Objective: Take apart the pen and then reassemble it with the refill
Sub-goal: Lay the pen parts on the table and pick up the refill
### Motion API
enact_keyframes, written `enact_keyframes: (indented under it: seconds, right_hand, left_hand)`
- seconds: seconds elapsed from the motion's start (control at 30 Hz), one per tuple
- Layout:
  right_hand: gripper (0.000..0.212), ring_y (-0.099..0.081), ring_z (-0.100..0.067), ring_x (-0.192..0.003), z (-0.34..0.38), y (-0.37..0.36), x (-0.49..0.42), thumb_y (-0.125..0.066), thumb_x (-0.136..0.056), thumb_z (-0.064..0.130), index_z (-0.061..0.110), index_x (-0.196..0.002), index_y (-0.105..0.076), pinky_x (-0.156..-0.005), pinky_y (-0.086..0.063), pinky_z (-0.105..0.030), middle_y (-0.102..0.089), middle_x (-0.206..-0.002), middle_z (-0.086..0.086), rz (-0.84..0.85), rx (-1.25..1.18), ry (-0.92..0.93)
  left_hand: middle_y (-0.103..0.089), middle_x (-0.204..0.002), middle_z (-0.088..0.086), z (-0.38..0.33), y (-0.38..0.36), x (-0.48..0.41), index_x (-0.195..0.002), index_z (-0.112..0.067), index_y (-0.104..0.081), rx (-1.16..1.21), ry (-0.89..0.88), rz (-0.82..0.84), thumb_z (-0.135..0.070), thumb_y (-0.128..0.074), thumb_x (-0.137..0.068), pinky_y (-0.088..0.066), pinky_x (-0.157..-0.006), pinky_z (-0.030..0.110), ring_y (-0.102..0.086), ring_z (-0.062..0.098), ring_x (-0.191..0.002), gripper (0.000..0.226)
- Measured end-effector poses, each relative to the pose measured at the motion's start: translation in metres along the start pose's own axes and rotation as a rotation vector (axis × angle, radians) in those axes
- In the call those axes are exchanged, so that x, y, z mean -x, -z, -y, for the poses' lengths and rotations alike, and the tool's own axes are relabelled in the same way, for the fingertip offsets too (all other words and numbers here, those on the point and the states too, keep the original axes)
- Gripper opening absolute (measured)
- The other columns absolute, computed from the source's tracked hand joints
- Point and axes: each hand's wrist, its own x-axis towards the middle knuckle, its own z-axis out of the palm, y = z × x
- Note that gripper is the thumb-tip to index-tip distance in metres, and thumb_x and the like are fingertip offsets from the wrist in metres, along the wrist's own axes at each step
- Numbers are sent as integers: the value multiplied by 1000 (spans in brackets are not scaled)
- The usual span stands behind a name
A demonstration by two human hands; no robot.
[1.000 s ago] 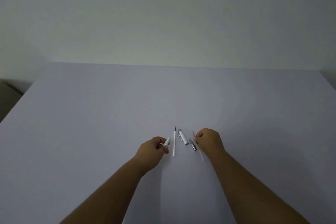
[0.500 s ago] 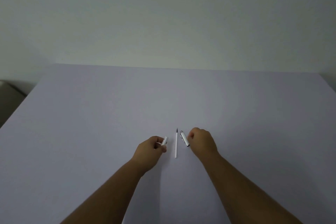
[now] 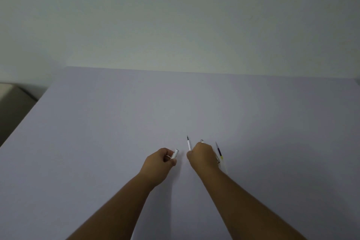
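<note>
- We see a pale lilac table (image 3: 116, 142) below a plain wall (image 3: 175, 15).
- Our left hand (image 3: 158, 163) is curled, fingers pinching a short white pen barrel (image 3: 174, 154).
- Our right hand (image 3: 202, 155) closes over the white refill (image 3: 188, 143), whose dark tip pokes beyond the fingertips.
- A second, yellowish refill (image 3: 220, 152) lies just right of those knuckles.

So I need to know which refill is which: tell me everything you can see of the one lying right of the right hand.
The refill is a thin clear tube, dark ink in its far half, yellowish nearer, its pointed tip facing away. It lies flat on the table, slightly angled. The right hand hides its near end.
</note>
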Motion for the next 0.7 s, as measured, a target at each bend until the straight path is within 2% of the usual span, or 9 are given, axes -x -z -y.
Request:
enact_keyframes:
  seconds: [0.07,0.13,0.2,0.47,0.57,0.7]
  right_hand:
    - [23,-67,-27,-91,3,10,2,-58,-83,21,6,-97,-68,-81,-55,-36,-73,-100,-13,-26,-297,-1]
    - [18,-65,-16,-70,8,22,6,-60,-84,22,10,-95,-67,-67,-55,-32,-73,-86,-7,-31,-566,-19]
    - [16,-57,-6,-55,12,31,11,-59,-84,22,11,-92,-66,-54,-48,-23,-67,-72,1,-33,-699,-33]
    - [14,-55,-7,-52,14,36,20,-58,-85,17,8,-90,-67,-56,-47,-23,-64,-64,7,-27,-847,-66]
    - [11,-56,-8,-56,13,36,21,-58,-85,18,11,-86,-66,-62,-50,-28,-65,-68,4,-51,-831,-49]
    - [13,-55,-8,-56,10,36,22,-59,-84,18,9,-88,-67,-61,-49,-27,-64,-67,5,-38,-814,-43]
  left_hand:
    - [-68,-91,2,0,1,0,-96,-23,-61,-38,-4,-3,-26,-62,-88,-45,-62,23,-57,15,-72,9]
    - [-69,-95,2,-2,2,1,-99,-24,-62,-85,-13,-6,-28,-62,-88,-41,-57,19,-57,13,-73,11]
    - [-69,-97,4,-4,2,1,-99,-23,-62,-100,-24,-9,-27,-62,-88,-40,-56,18,-56,13,-73,12]
    - [-70,-98,6,-10,2,6,-97,-24,-62,-91,-42,-4,-27,-62,-88,-42,-60,21,-58,17,-78,9]
    - [-69,-98,7,-10,0,8,-97,-24,-63,-65,-44,-3,-26,-62,-88,-44,-63,23,-58,18,-77,9]
    - [-69,-96,9,-12,-1,10,-96,-22,-64,-18,-39,-12,-26,-63,-87,-48,-65,28,-56,18,-73,10]
